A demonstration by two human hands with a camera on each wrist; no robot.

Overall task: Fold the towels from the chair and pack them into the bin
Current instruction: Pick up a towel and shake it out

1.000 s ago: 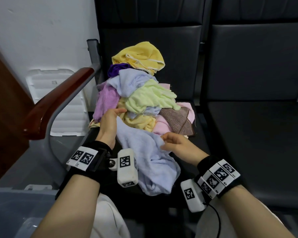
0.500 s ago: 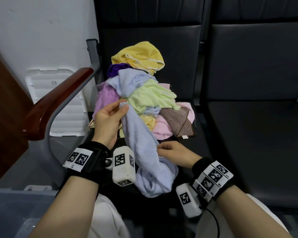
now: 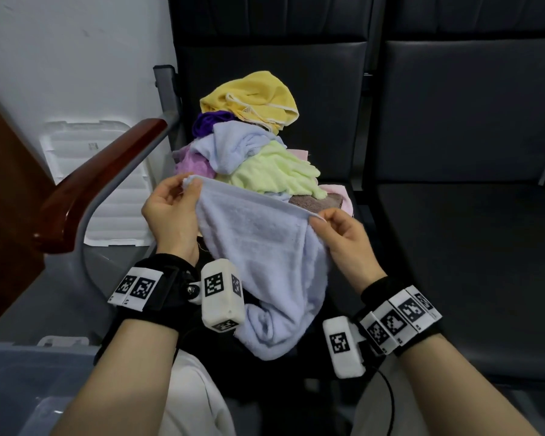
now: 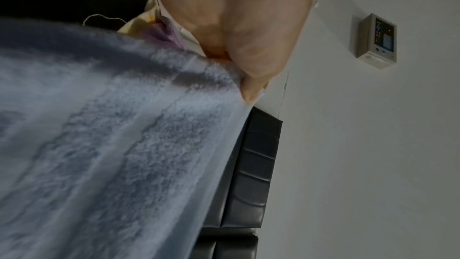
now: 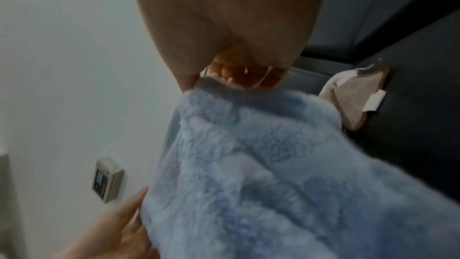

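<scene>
Nearest the camera, low at the left, the translucent bin (image 3: 19,379) sits beside the person's knee. Above the lap hangs the light blue towel (image 3: 265,262), now spread between both hands; a second ago it lay bunched on the seat front with the hands low on it. The left hand (image 3: 170,215) has risen and pinches one top corner between thumb and curled fingers, while the right hand (image 3: 343,243) has lifted from the crumpled cloth and pinches the other corner, so the top hem runs taut in front of the pile of towels (image 3: 252,152). That pile rests unchanged on the black chair (image 3: 337,89), the yellow towel (image 3: 249,99) topmost, behind the blue one.
</scene>
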